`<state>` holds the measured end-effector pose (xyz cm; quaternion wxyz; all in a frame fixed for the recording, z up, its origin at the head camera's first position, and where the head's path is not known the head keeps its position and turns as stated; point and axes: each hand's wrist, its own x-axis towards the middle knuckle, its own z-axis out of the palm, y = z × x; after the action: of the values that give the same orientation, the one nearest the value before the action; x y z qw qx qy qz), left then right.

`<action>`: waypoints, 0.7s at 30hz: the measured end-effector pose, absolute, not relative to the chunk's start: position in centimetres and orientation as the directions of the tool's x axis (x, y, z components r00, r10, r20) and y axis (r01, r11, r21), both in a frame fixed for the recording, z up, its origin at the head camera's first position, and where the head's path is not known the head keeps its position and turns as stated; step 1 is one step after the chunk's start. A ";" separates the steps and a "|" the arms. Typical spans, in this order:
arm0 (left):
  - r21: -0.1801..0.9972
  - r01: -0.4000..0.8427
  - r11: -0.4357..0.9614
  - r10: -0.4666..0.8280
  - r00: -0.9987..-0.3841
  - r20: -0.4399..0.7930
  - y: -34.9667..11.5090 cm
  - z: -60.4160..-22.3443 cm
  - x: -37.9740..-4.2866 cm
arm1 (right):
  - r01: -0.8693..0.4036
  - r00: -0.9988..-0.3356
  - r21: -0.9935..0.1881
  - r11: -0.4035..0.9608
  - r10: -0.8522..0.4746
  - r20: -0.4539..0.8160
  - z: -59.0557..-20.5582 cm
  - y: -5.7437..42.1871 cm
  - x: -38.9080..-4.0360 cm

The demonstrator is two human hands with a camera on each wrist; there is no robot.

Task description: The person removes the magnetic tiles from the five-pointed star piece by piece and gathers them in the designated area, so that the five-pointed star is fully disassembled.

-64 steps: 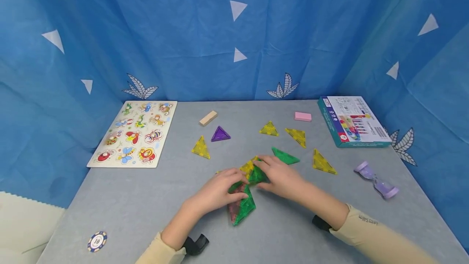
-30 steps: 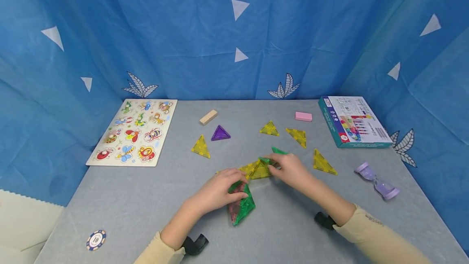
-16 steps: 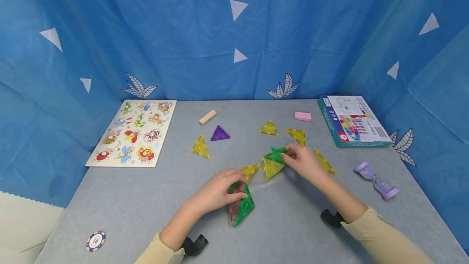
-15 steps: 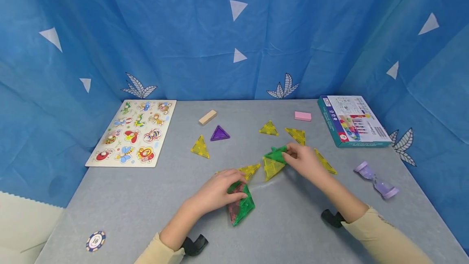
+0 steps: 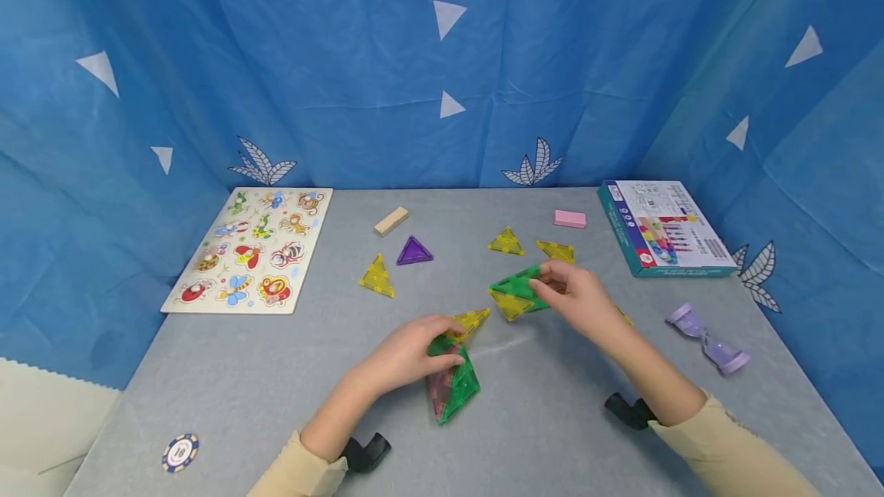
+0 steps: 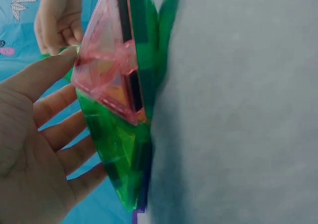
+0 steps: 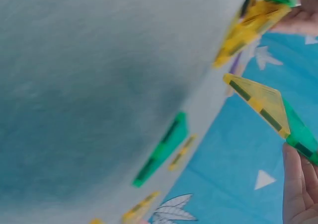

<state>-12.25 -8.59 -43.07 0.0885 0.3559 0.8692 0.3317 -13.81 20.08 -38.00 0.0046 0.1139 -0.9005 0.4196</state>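
Note:
My left hand [image 5: 407, 355] holds a cluster of triangular magnetic tiles on the table. In the left wrist view its thumb is at the edge of a pink tile [image 6: 107, 60], and its fingers lie along a green tile [image 6: 112, 139]. A yellow tile [image 5: 473, 322] juts from the cluster's far side. To the right, my right hand [image 5: 576, 297] pinches a green magnetic tile [image 7: 301, 129] with a yellow magnetic tile [image 7: 263, 101] joined along one edge. This pair is raised above the table, apart from the cluster. Another green tile [image 7: 163, 149] lies on the table.
Loose yellow tiles [image 5: 377, 277] and a purple tile [image 5: 415, 251] lie around the hands. Behind are a wooden block [image 5: 391, 221] and a pink block [image 5: 569, 218]. An insect puzzle board [image 5: 252, 251], box [image 5: 666, 228], hourglass [image 5: 707, 338] and poker chip [image 5: 180, 452] sit farther out.
My right hand has moved away from the cluster, rightward and toward the back, carrying the green tile with the yellow one joined to it and turning them. My left hand has barely moved.

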 end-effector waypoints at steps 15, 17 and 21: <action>0.985 0.125 0.115 0.435 -0.898 0.063 -6.1 -39.3 -14.9 | -0.114 -0.972 -0.987 0.112 -0.220 0.087 -34.9 17.4 -13.6; 0.986 0.119 0.119 0.430 -0.901 0.057 -6.2 -39.3 -15.2 | -0.097 -0.975 -0.990 0.107 -0.211 0.072 -35.2 17.4 -13.7; 0.981 0.121 0.150 0.409 -0.911 0.050 -7.1 -39.5 -15.6 | -0.074 -0.980 -0.994 0.083 -0.190 0.057 -35.7 18.0 -14.2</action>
<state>-15.62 -7.05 -39.54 0.1147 0.1769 0.7494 0.6276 -14.20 17.99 -35.66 -0.0432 0.0901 -0.7347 0.6710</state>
